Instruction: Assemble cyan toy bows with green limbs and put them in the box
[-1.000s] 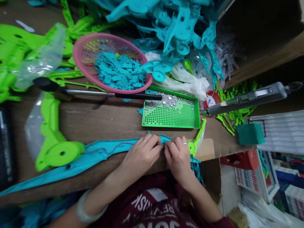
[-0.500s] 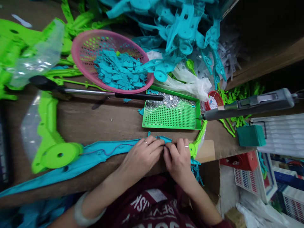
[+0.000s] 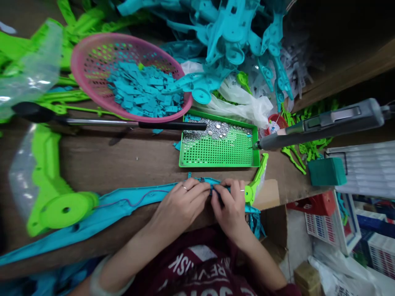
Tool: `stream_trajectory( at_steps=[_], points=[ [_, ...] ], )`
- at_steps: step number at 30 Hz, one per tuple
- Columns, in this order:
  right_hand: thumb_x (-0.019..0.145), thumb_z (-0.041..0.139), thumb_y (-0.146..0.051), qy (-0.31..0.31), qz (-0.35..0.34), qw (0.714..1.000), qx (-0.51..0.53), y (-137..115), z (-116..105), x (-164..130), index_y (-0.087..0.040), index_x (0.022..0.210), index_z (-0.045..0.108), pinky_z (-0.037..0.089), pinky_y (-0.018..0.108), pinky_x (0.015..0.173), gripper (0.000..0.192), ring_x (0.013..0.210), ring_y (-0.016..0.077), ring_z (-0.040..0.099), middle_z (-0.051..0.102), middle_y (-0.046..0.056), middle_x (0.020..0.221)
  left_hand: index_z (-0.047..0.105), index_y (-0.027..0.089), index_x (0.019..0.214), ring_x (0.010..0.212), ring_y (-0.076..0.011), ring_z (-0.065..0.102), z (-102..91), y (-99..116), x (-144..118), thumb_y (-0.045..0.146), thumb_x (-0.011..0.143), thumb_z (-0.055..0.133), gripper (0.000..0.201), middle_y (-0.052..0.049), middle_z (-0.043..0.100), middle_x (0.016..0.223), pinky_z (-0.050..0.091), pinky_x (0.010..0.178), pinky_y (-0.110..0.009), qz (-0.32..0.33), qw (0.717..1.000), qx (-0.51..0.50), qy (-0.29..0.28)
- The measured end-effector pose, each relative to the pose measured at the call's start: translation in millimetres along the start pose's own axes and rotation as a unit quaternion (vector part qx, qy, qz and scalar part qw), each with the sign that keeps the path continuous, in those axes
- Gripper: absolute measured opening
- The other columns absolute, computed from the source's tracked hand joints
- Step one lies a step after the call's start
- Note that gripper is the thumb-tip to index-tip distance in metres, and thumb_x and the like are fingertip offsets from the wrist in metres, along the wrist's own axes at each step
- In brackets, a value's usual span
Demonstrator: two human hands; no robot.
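Observation:
A long blue plastic shell (image 3: 123, 197) lies along the table's front edge, with a thin purple wire (image 3: 132, 204) running inside it. My left hand (image 3: 185, 201) is closed on the shell near its right part, fingertips pressed together at its inside. Close beside it, my right hand (image 3: 230, 205) has its fingers bent over the same part, thumb and fingertips pinched. A small dark piece shows between the two hands; its kind is hidden by the fingers. The green plastic part (image 3: 64, 209) with a round disc rests across the shell's left stretch.
Behind the hands stands a green perforated tray (image 3: 216, 158) of small metal screws. A pink basket (image 3: 77, 61) holds blue pieces. A grey electric screwdriver (image 3: 324, 127) hangs at right, its tip at the tray. A black-handled rod (image 3: 105, 122) reaches over the tray. Blue shells (image 3: 234, 37) are piled behind.
The view has shifted a little, so the things at left sit further left. Both hands stay on the blue shell; the fingers have moved slightly, with more blue showing between them.

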State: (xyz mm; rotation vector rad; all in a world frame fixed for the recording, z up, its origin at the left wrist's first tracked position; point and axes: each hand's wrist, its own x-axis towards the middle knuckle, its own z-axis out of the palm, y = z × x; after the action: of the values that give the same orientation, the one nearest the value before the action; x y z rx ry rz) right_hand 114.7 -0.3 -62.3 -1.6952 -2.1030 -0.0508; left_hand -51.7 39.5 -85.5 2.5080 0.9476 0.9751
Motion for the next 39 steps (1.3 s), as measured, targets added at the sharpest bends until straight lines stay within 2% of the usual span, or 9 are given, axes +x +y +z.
stream_trajectory(
  at_steps=[9, 20, 27, 31, 35, 39],
  points=[
    [0.097, 0.057, -0.013, 0.015, -0.008, 1.0, 0.002, 2.4, 4.3, -6.5, -0.019, 0.102, 0.068, 0.044, 0.036, 0.078, 0.013, 0.087, 0.019, 0.053, 0.063, 0.007, 0.094, 0.072, 0.016, 0.098, 0.091, -0.0205, 0.063, 0.4, -2.3, -2.6, 0.014, 0.102, 0.047, 0.025, -0.006, 0.076, 0.103, 0.052, 0.079, -0.036, 0.0, 1.0, -0.001, -0.013],
    [0.097, 0.054, -0.013, -0.018, 0.002, 1.0, 0.021, 0.9, 1.9, -1.8, -0.018, 0.099, 0.068, 0.044, 0.036, 0.076, 0.015, 0.085, 0.019, 0.053, 0.064, 0.007, 0.093, 0.071, 0.015, 0.099, 0.092, -0.0203, 0.064, -0.1, -1.2, -2.2, 0.013, 0.102, 0.047, 0.025, -0.006, 0.076, 0.103, 0.051, 0.078, -0.036, 0.01, 1.0, -0.008, -0.015],
    [0.098, 0.053, -0.011, 0.009, 0.004, 1.0, 0.028, -0.5, 5.8, -5.8, -0.017, 0.103, 0.067, 0.043, 0.034, 0.075, 0.015, 0.084, 0.0184, 0.051, 0.062, 0.007, 0.093, 0.07, 0.014, 0.098, 0.093, -0.0206, 0.063, 0.3, 0.3, -1.7, 0.012, 0.102, 0.046, 0.025, -0.006, 0.076, 0.102, 0.049, 0.082, -0.035, 0.008, 1.0, -0.009, -0.009],
    [0.096, 0.053, -0.011, -0.016, 0.014, 0.999, 0.044, -2.1, 4.0, -0.3, -0.016, 0.095, 0.066, 0.043, 0.034, 0.074, 0.014, 0.085, 0.0195, 0.05, 0.06, 0.007, 0.091, 0.07, 0.015, 0.1, 0.093, -0.0206, 0.063, 0.0, -0.8, -2.2, 0.015, 0.103, 0.045, 0.026, -0.006, 0.075, 0.103, 0.048, 0.081, -0.035, -0.001, 1.0, -0.017, -0.016],
    [0.093, 0.051, -0.01, -0.071, 0.028, 0.997, 0.007, -3.5, -0.5, 10.2, -0.018, 0.087, 0.064, 0.044, 0.037, 0.074, 0.016, 0.086, 0.0222, 0.047, 0.058, 0.008, 0.092, 0.069, 0.015, 0.098, 0.088, -0.0203, 0.062, -0.6, -1.3, 0.2, 0.014, 0.103, 0.044, 0.026, -0.007, 0.075, 0.1, 0.048, 0.076, -0.035, 0.003, 1.0, -0.015, -0.015],
    [0.091, 0.055, -0.012, -0.121, 0.003, 0.992, -0.02, -0.9, -6.6, 19.1, -0.018, 0.082, 0.064, 0.044, 0.037, 0.073, 0.014, 0.089, 0.0236, 0.047, 0.058, 0.008, 0.093, 0.069, 0.015, 0.095, 0.086, -0.0208, 0.062, -1.1, -1.9, 2.7, 0.014, 0.102, 0.044, 0.027, -0.007, 0.075, 0.1, 0.049, 0.076, -0.036, 0.01, 1.0, 0.006, -0.013]
  ],
)
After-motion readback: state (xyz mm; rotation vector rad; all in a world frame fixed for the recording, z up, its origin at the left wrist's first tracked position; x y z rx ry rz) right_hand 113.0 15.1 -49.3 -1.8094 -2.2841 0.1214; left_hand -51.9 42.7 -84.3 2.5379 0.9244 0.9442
